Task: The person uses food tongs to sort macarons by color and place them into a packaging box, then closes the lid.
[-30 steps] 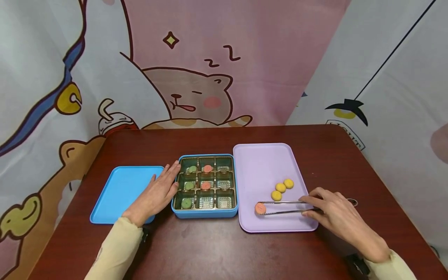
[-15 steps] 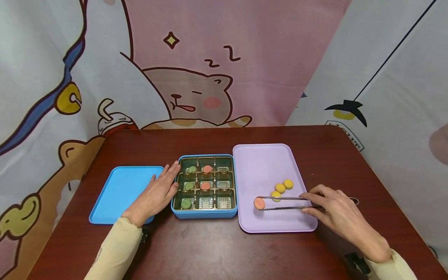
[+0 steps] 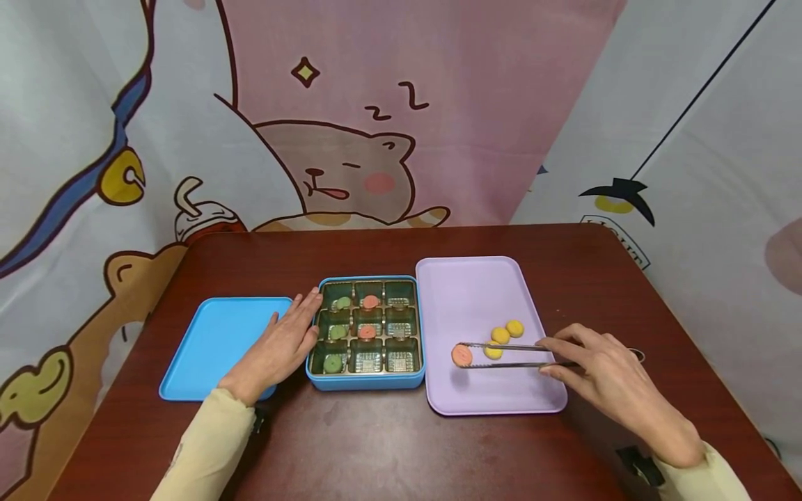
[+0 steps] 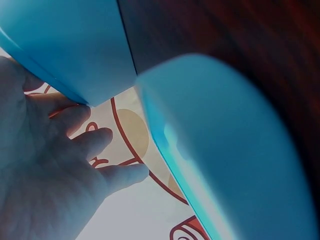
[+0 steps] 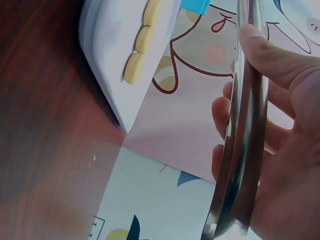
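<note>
Fingers (image 3: pixel 567 348) on level tongs (image 3: pixel 507 355), tips leftward.

The tongs (image 3: pixel 510 355) at lower right are polished, mirror-bright metal. The lilac tray (image 3: pixel 476 292) and blue lid (image 3: pixel 213 341) look like smooth matt plastic. The desk (image 3: pixel 388 452) is glossy dark-red wood; behind hangs printed cloth (image 3: pixel 351 125).
</note>
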A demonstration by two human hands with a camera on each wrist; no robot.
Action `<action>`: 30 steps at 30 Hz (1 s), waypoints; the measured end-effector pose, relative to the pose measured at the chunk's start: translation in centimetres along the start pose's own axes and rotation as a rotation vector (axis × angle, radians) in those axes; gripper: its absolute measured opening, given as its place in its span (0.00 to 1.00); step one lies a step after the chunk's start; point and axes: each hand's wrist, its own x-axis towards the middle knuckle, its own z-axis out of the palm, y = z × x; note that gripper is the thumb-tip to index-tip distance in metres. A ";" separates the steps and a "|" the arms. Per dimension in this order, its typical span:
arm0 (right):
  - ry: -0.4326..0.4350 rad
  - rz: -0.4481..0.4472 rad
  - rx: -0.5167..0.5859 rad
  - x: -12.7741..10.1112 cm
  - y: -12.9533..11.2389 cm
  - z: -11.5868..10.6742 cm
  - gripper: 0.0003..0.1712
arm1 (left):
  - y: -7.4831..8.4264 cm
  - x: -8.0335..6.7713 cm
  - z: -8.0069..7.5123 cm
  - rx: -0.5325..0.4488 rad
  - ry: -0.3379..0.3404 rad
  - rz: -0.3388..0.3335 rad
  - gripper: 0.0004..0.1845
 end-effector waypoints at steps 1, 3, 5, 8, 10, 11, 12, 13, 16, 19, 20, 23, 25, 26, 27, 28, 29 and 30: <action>0.004 -0.003 0.000 0.0 0.0 -0.1 0.27 | 0.0 0.0 0.0 0.001 0.001 0.000 0.32; 0.013 -0.014 0.004 0.1 0.0 -0.1 0.25 | 0.1 -0.1 -0.1 0.003 0.006 -0.002 0.32; 0.025 -0.022 0.009 0.2 0.0 -0.2 0.23 | 0.1 -0.2 -0.1 0.008 0.011 -0.001 0.32; 0.046 -0.034 0.018 0.4 -0.1 -0.3 0.32 | 0.1 -0.2 -0.1 0.010 0.013 -0.004 0.32; 0.060 -0.040 0.022 0.6 -0.2 -0.4 0.39 | 0.1 -0.2 -0.1 0.012 0.013 -0.003 0.32; 0.067 -0.045 0.024 0.7 -0.3 -0.4 0.41 | 0.1 -0.2 -0.1 0.014 0.013 -0.002 0.32; 0.074 -0.049 0.024 0.8 -0.4 -0.4 0.41 | 0.1 -0.1 -0.1 0.012 0.011 -0.003 0.32; 0.080 -0.053 0.025 0.9 -0.4 -0.5 0.42 | 0.1 -0.1 -0.1 0.013 0.010 0.001 0.32; 0.095 -0.066 0.030 1.2 -0.6 -0.6 0.42 | 0.1 -0.1 -0.1 0.007 0.001 0.000 0.32; 0.101 -0.077 0.039 1.5 -0.8 -0.7 0.42 | 0.1 0.0 -0.2 0.004 -0.005 -0.002 0.33; 0.102 -0.080 0.041 1.6 -0.9 -0.7 0.41 | 0.2 0.0 -0.2 0.002 -0.007 -0.004 0.33; 0.105 -0.087 0.049 1.9 -1.1 -0.8 0.41 | 0.2 0.0 -0.2 -0.002 -0.010 -0.008 0.33; 0.106 -0.089 0.055 2.1 -1.3 -0.8 0.41 | 0.3 0.0 -0.3 -0.004 -0.012 -0.010 0.33; 0.105 -0.088 0.060 2.2 -1.4 -0.8 0.40 | 0.3 0.0 -0.3 -0.004 -0.012 -0.011 0.33; 0.103 -0.086 0.062 2.4 -1.6 -0.7 0.40 | 0.3 0.0 -0.3 -0.004 -0.012 -0.011 0.33; 0.101 -0.085 0.062 2.5 -1.7 -0.7 0.40 | 0.3 0.0 -0.3 -0.005 -0.012 -0.011 0.33; 0.098 -0.084 0.066 2.6 -1.8 -0.6 0.40 | 0.3 0.0 -0.3 -0.003 -0.011 -0.011 0.33; 0.095 -0.083 0.068 2.7 -1.9 -0.6 0.41 | 0.3 0.0 -0.2 -0.002 -0.012 -0.011 0.33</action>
